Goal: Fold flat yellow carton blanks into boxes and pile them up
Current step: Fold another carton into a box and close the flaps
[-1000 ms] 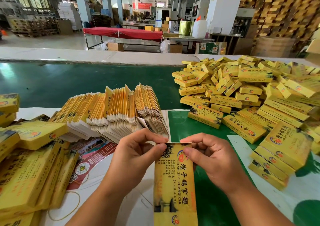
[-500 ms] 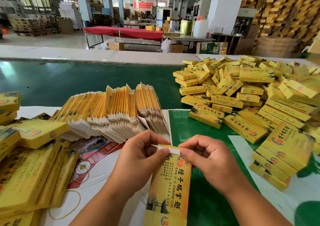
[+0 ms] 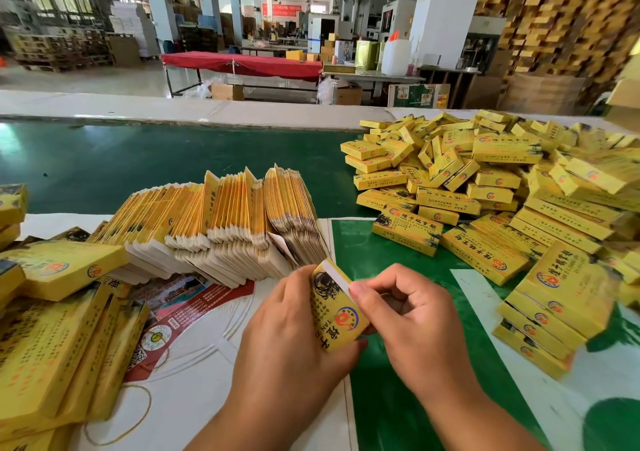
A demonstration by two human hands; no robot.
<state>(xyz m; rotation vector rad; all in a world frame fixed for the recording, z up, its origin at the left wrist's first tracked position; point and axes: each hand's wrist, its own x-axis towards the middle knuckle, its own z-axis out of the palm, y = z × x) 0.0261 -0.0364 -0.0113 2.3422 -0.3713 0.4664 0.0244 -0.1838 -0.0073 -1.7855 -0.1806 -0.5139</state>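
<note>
While our left hand (image 3: 294, 340) grips one carton (image 3: 337, 307) and our right hand (image 3: 412, 315) pinches its end flap, many finished boxes (image 3: 485, 187) lie piled; numerous flat blanks (image 3: 221, 222) remain.

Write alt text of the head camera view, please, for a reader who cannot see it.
Two bare hands hold one yellow printed carton: the left hand grips its body, the right hand pinches its white end flap. Behind lies a fanned row of flat yellow blanks; at right, a heap of folded yellow boxes.
</note>
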